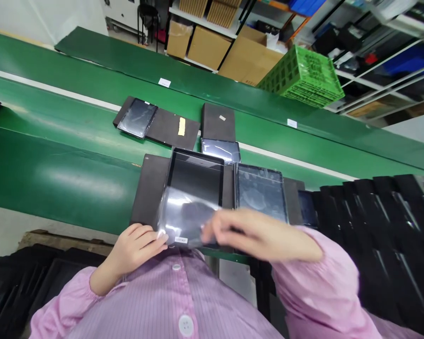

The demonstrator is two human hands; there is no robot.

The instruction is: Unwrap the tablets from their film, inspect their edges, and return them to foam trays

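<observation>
A black tablet [196, 176] lies in an open dark case [150, 188] at the near edge of the green bench. A clear plastic film [183, 212] is partly lifted off its lower screen. My left hand [136, 247] pinches the film's lower left corner. My right hand [257, 233], blurred by motion, is closed over the film's lower right edge. A second tablet [259, 190] with a smudged film lies just right of the first.
Further back on the green belt [56, 174] lie another tablet in a dark case [137, 117], a flat dark case [217, 121] and a tablet [221, 149]. A row of black upright cases [374, 212] stands at right. A green crate [302, 77] and cardboard boxes [208, 47] sit behind.
</observation>
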